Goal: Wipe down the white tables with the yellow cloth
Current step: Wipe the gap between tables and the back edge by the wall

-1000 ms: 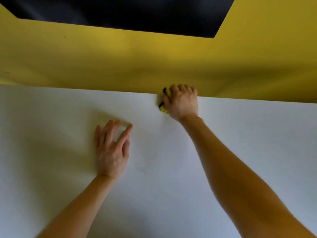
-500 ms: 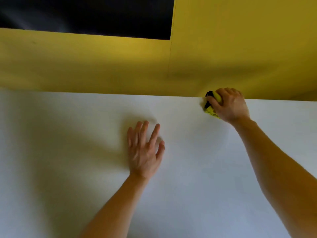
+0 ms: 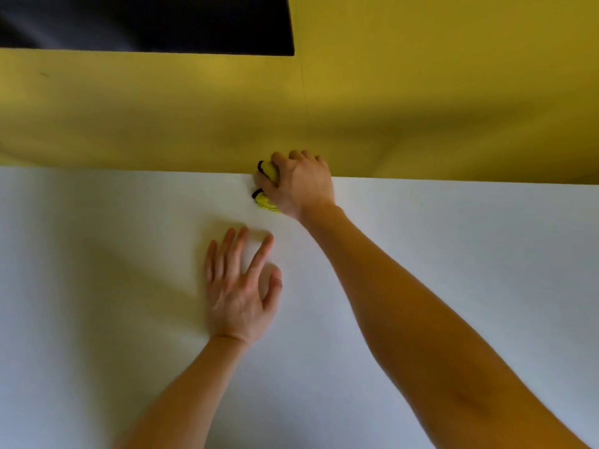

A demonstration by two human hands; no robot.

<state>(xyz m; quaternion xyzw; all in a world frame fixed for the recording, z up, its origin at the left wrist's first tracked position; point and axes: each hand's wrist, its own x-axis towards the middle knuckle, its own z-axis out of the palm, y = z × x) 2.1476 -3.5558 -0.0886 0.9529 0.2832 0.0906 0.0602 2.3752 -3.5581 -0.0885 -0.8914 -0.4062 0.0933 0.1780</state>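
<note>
Up at the far edge of the white table (image 3: pixel 97 286), toward 12 o'clock in the view, the right hand (image 3: pixel 299 184) is curled round a bunched yellow cloth (image 3: pixel 267 202) and presses it down against the surface. The cloth shows a dark trim and pokes out from the 9 o'clock side of that hand, between thumb and fingers; the knuckles reach just over the table's far edge. The left hand (image 3: pixel 238 293) lies palm down on the table, fingers straight and spread, thumb out toward 3 o'clock, gripping nothing. It sits at about 7 o'clock from the right hand, near it but not touching. Both forearms are bare and run in from the bottom of the view, the right one from 5 o'clock, the left from 6 o'clock.

The table is plain and matte, with soft shadows falling to 9 o'clock of the left hand. Behind it stands a yellow wall (image 3: pixel 162 118) with a thin vertical seam directly above the right hand. A dark panel (image 3: pixel 146 24) fills the 11 o'clock corner.

Compared with half a second ago, the right hand and the cloth have slid along the far edge toward 9 o'clock: they were to the right of the seam then and are beneath it now. The left hand lies flat in much the same spot.
</note>
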